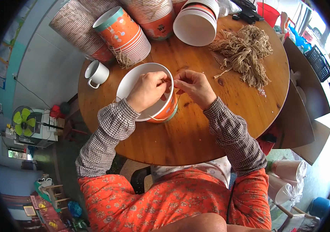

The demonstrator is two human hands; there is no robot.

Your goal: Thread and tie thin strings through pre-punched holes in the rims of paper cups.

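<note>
A white-lined paper bucket with an orange printed outside stands tilted on the round wooden table in front of me. My left hand reaches over its opening, the thumb and fingers pinched together at the right-hand inner wall. Just outside that same rim, my right hand has its fingertips pinched on what looks like a thin tan cord; the fingers hide most of it. What the left fingertips hold, if anything, is covered. A strand of cord runs along the near outside of the bucket.
Beyond the bucket lie nested stacks of similar buckets, some wrapped in plastic, and white-lined ones. A heap of tan cords spreads at the far right. A white mug stands left; cardboard borders the table's right edge.
</note>
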